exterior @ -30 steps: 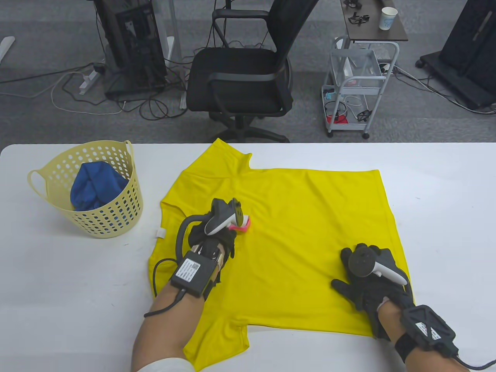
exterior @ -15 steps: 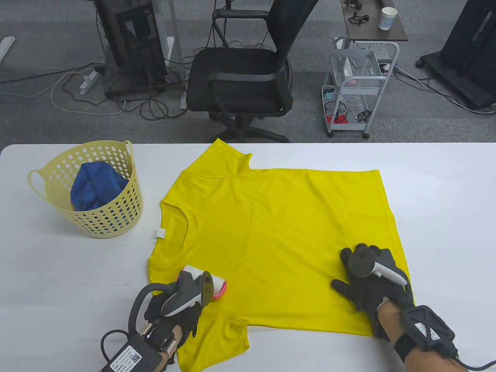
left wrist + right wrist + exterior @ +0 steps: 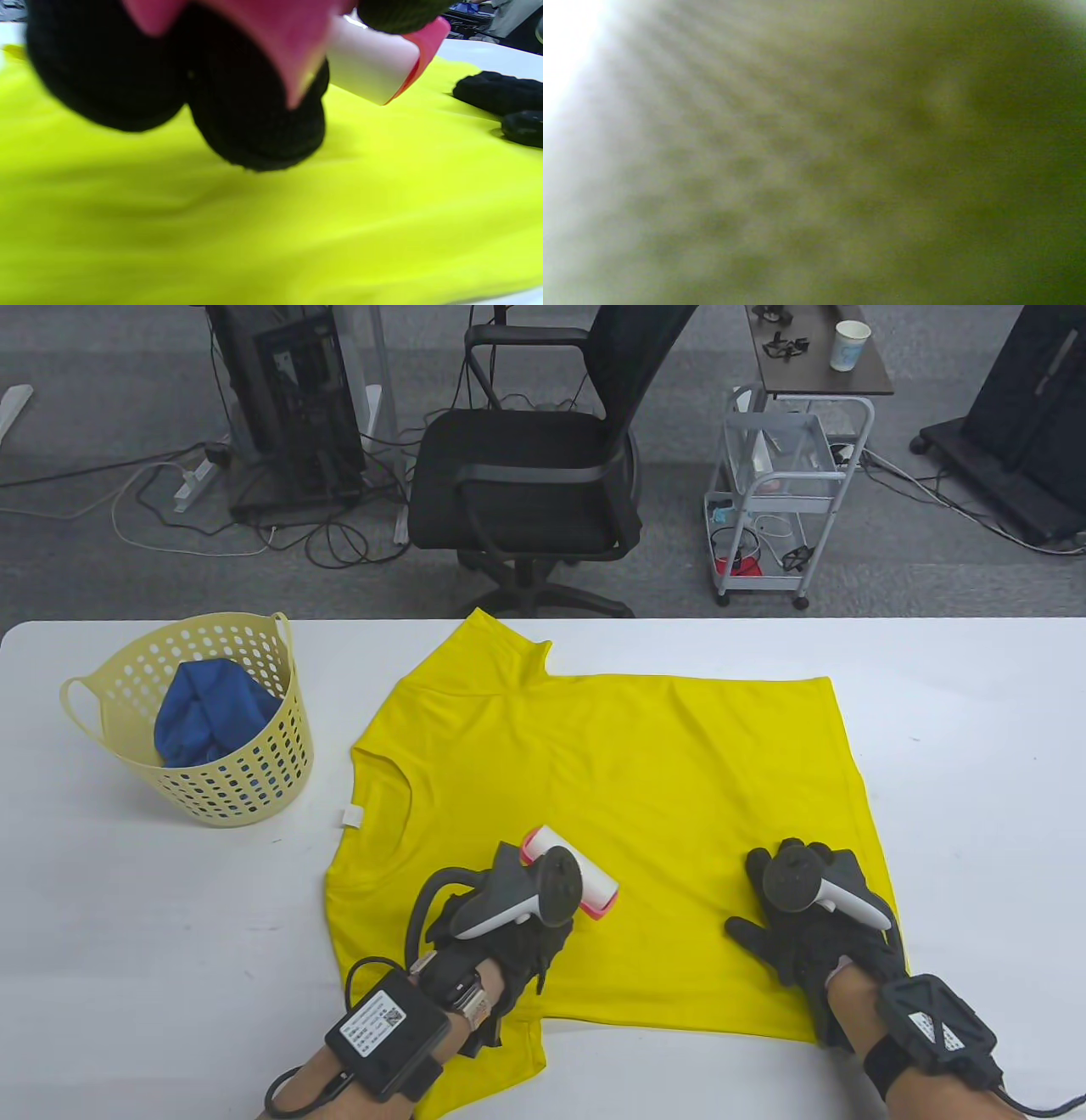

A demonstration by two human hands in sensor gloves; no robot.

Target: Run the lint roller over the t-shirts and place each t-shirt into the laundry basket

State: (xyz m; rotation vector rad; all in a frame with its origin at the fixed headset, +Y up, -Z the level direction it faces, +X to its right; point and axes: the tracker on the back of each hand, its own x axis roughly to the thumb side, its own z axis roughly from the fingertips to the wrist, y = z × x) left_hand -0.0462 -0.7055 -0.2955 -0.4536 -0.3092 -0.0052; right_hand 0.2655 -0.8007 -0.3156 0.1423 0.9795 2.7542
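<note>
Left hand grips the roller by its pink handle, fingers curled round it; the white drum sits on the lower middle of the yellow shirt, near the front hem. A second ago the same hand had the roller up by the collar; half a second ago it was back at the shirt's near-left corner, beside the lower sleeve; now it has come in and to the right. So the strokes step across the chest panel, one lane after another. In the left wrist view the drum looks tilted, its far end just above the cloth, contact not certain there. Right hand lies flat on the shirt's near-right corner with fingers spread, not gripping anything, and has not moved across the three table frames: it pins the cloth against the roller's pull. The right wrist view shows only blurred yellow-green weave, consistent with a palm pressed down. Shirt outline unchanged, no bunching seen. Basket at table left holds one blue shirt. Judgement: rolling of the yellow shirt is under way, right half apparently not covered yet; the basket step comes after.
</note>
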